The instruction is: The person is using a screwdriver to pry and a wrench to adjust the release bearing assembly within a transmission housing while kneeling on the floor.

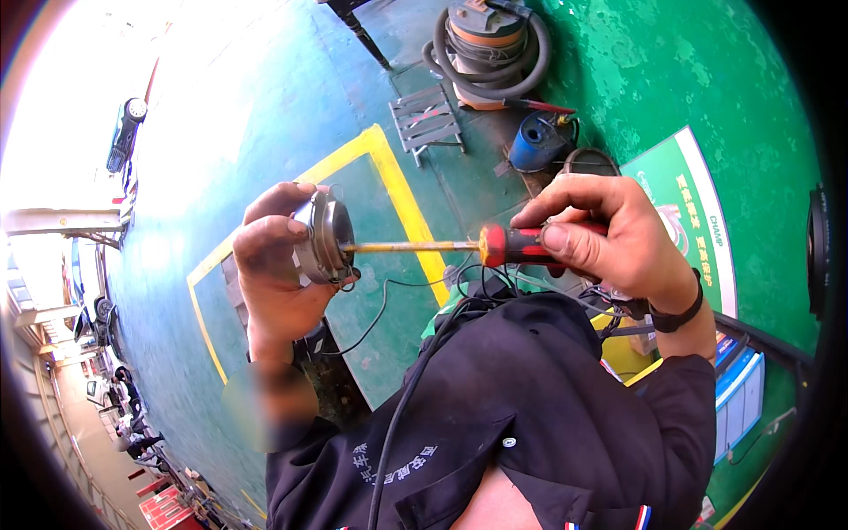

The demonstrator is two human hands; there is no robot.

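My left hand is closed round the edge of a short, round metal part, grey with a thin wire clip at its rim. Its face is turned to the right. In my right hand is a screwdriver with a red and black handle and a long yellowish shaft. Thumb and fingers grip the handle. The shaft lies nearly level, and its tip meets the middle of the round part's face; whether it goes inside cannot be made out. Both hands are raised in front of my dark shirt.
Beyond my hands are a grey folding stool, a workshop vacuum cleaner with a coiled hose, and a blue canister. A green poster lies at the right. Dark cables run across my front. Yellow lines mark the floor.
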